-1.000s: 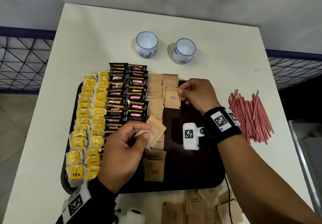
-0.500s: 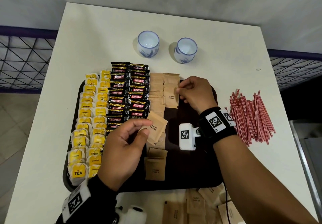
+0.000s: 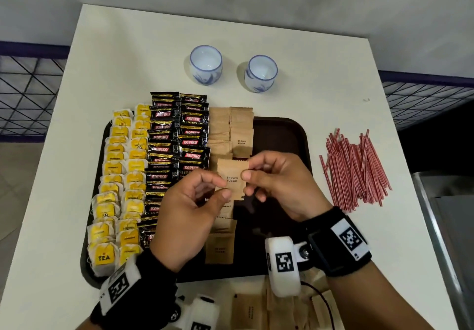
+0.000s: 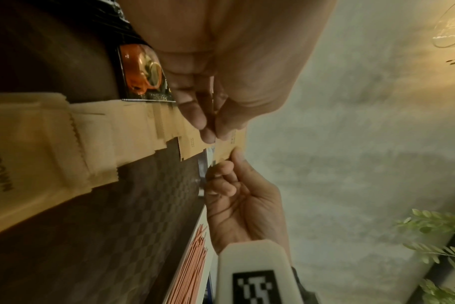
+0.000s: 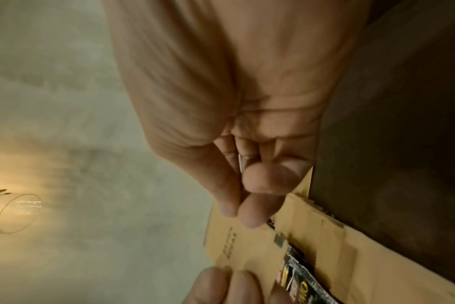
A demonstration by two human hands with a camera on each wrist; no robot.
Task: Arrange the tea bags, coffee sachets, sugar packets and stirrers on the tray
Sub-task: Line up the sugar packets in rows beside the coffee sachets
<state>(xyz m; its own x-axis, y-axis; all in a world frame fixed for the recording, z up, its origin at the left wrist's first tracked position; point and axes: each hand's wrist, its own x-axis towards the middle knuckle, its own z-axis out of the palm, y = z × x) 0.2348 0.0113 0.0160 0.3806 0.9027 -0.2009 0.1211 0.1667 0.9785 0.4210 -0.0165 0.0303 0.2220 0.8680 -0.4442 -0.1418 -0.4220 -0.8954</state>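
**Sugar packet passed between hands, above the tray**

Left hand: raised over the tray's middle, thumb and forefinger pinching the lower left edge of one brown sugar packet. A second ago this hand held the packet alone, tilted, lower and further left.

Right hand: pinching the same packet at its right edge, thumb on the printed face. A second ago it was further back on the tray, fingers at the placed sugar column; it has since come forward to meet the left. The left wrist view confirms both pinches on the one packet.

Packet: now upright, face toward the wearer, "BROWN SUGAR" legible, held clear of the tray. Judged to be mid-handover, left to right, for placing in the right-hand sugar column.

Tray, dark, on a white table:
- Tea bags: two columns, far left, running the tray's depth.
- Coffee sachets: two columns, just beside the tea.
- Placed sugar packets: two columns beside the coffee. The left runs toward the near edge; the right has only a few at the far end.
- Right part of the tray: bare.

Off the tray:
- Loose sugar packets, at the table's near edge.
- Stirrers, red-and-white pile, right of the tray, untouched.
- Two cups, beyond the tray.

Standing of task: tea and coffee appear done; sugar partway; stirrers not begun.
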